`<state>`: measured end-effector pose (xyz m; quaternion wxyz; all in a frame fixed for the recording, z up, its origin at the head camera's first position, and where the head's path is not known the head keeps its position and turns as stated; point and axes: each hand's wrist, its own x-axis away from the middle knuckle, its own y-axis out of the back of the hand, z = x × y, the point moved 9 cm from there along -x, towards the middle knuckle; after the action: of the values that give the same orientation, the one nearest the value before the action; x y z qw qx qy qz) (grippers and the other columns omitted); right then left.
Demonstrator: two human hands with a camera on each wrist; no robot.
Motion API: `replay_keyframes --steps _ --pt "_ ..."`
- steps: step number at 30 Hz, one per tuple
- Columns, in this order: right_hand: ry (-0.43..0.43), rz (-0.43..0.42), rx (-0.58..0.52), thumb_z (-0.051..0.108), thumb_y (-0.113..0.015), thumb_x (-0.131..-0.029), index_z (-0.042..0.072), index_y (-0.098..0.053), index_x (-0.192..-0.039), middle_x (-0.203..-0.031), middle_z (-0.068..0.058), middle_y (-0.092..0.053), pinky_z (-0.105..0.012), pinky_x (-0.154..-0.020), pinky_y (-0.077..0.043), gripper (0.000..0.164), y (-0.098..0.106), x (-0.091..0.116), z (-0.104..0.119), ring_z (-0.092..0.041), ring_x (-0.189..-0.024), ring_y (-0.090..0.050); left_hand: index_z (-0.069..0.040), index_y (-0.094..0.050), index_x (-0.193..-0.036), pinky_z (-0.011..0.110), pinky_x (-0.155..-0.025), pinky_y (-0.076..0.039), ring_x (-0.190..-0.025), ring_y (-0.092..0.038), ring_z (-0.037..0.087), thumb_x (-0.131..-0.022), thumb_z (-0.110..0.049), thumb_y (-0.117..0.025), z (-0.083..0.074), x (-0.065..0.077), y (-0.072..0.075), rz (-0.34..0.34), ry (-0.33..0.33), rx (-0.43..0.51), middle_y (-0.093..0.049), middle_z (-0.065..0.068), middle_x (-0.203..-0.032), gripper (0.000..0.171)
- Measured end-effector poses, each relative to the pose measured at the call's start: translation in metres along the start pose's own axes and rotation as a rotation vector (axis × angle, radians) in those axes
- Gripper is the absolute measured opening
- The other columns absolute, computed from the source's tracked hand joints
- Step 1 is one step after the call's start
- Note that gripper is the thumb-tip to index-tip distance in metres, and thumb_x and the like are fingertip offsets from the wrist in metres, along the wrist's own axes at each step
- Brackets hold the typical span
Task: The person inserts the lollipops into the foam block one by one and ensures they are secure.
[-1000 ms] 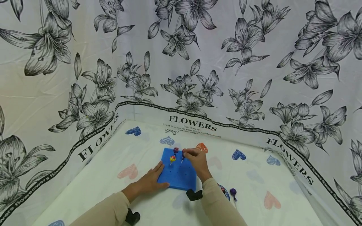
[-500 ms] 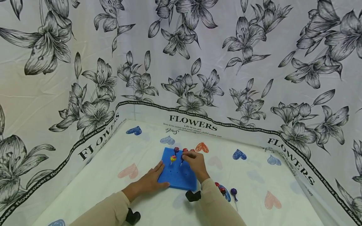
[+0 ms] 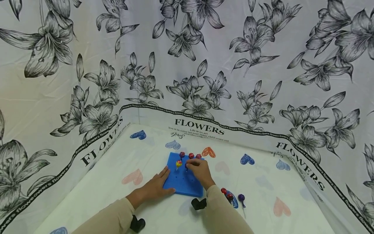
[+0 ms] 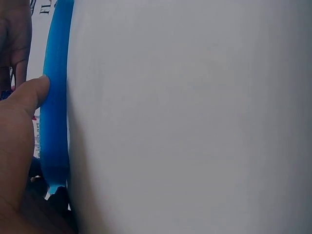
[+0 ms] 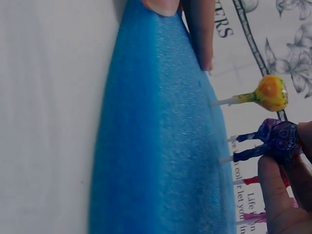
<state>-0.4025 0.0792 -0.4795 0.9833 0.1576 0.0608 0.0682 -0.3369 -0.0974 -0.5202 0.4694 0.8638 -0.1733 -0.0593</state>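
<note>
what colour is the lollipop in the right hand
The lollipop is purple-blue, seen best in the right wrist view.

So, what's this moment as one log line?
left hand: touches blue block | right hand: pinches purple lollipop | yellow lollipop: stands in block

I'm pinching a purple lollipop (image 5: 284,141), its wrapper glossy and crinkled.
Near the far-left corner of the blue block (image 5: 180,131), a yellow lollipop (image 5: 272,93) is shining too; the block's top is looking pebbly, its near side smoother; my sleeves (image 3: 109,213) are showing matt cloth.
</note>
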Motion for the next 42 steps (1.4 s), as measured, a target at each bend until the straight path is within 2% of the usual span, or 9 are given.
replay_keyframes --steps 8,17,26,29,33,37,42 --pt "-0.013 -0.009 0.016 0.019 -0.067 -0.092 0.006 -0.074 -0.107 -0.094 0.001 -0.070 -0.039 -0.087 -0.051 0.020 0.010 0.001 0.008 -0.018 -0.091 -0.065 -0.006 -0.020 -0.154 0.056 -0.109 -0.019 -0.142 -0.017 0.036 -0.083 -0.064 -0.061 0.002 0.002 -0.002 0.025 0.016 0.033 -0.008 0.009 -0.161 0.101" --pt "0.146 -0.060 -0.037 0.015 -0.070 -0.090 0.006 -0.075 -0.104 -0.100 -0.005 -0.070 -0.041 -0.081 -0.052 0.017 0.040 0.005 0.054 -0.022 -0.092 -0.063 -0.007 -0.019 -0.154 0.055 -0.110 -0.019 -0.143 -0.016 0.035 -0.084 -0.064 -0.061 0.001 0.002 0.001 0.006 0.008 0.016 -0.008 0.008 -0.161 0.099" --pt "0.301 -0.059 -0.041 0.016 -0.070 -0.090 0.011 -0.075 -0.104 -0.105 -0.005 -0.069 -0.048 -0.089 -0.048 0.016 0.075 0.017 0.105 -0.022 -0.095 -0.064 -0.006 -0.020 -0.154 0.055 -0.110 -0.019 -0.143 -0.016 0.035 -0.084 -0.063 -0.061 0.002 0.001 0.001 0.004 0.013 0.013 -0.008 0.009 -0.161 0.100" --pt "0.328 -0.052 -0.035 0.020 -0.072 -0.089 0.010 -0.074 -0.106 -0.109 -0.005 -0.068 -0.046 -0.087 -0.050 0.019 0.085 0.023 0.118 -0.022 -0.099 -0.062 -0.006 -0.020 -0.154 0.054 -0.110 -0.019 -0.143 -0.016 0.035 -0.083 -0.064 -0.061 0.004 0.000 0.002 0.003 0.020 0.011 -0.008 0.008 -0.161 0.100" --pt "0.364 -0.052 -0.043 0.020 -0.072 -0.089 0.005 -0.072 -0.110 -0.115 -0.011 -0.065 -0.039 -0.088 -0.051 0.025 0.100 0.034 0.130 -0.023 -0.106 -0.060 -0.007 -0.019 -0.154 0.054 -0.110 -0.019 -0.143 -0.016 0.035 -0.084 -0.063 -0.062 0.004 0.000 0.001 0.007 0.027 0.015 -0.008 0.008 -0.161 0.100" --pt "0.394 -0.073 -0.052 0.016 -0.071 -0.090 0.003 -0.070 -0.112 -0.117 -0.012 -0.064 -0.031 -0.089 -0.050 0.025 0.119 0.047 0.135 -0.023 -0.108 -0.058 -0.007 -0.019 -0.154 0.054 -0.110 -0.019 -0.143 -0.016 0.036 -0.084 -0.063 -0.062 0.001 0.000 0.000 0.015 0.022 0.017 -0.008 0.008 -0.161 0.100" --pt "0.456 -0.107 -0.076 0.006 -0.068 -0.091 -0.004 -0.068 -0.112 -0.121 -0.016 -0.061 -0.030 -0.091 -0.048 0.023 0.145 0.063 0.142 -0.025 -0.110 -0.057 -0.006 -0.019 -0.154 0.054 -0.110 -0.020 -0.143 -0.016 0.035 -0.084 -0.062 -0.062 -0.001 0.000 0.000 0.013 0.027 0.002 -0.008 0.008 -0.161 0.099"
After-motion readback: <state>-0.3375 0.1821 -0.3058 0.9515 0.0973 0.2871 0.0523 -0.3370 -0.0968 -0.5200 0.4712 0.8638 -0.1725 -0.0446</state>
